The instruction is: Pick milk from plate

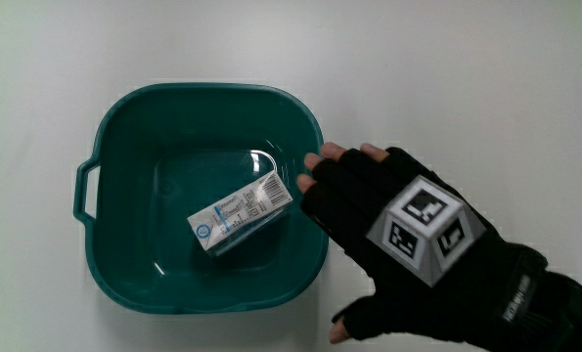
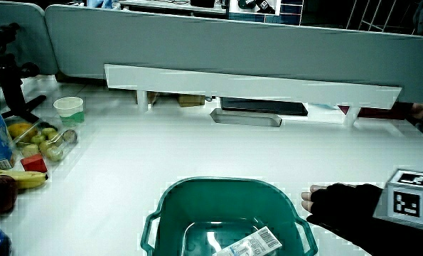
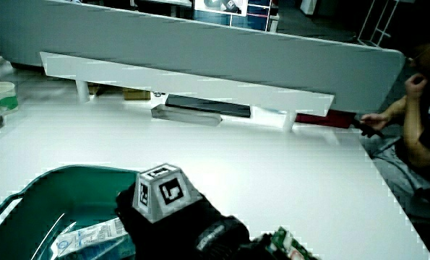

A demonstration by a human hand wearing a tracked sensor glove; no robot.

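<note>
Overhead, a small white milk carton (image 1: 240,212) with blue print lies flat inside the green basin (image 1: 124,127); the hand (image 1: 408,244) hovers beside its rim, fingers relaxed and apart, holding nothing. In both side views the carton (image 2: 249,247) (image 3: 88,237) lies on the basin's floor.

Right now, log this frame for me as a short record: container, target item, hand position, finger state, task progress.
container: green tub with a handle, standing on the white table
target item: milk carton lying on its side on the tub's floor
hand position: the hand beside the tub, fingertips at its rim
finger state: fingers relaxed, holding nothing
contact with carton: none
task progress: carton not yet grasped
other items: fruit and a cup at the table's edge in a side view
</note>
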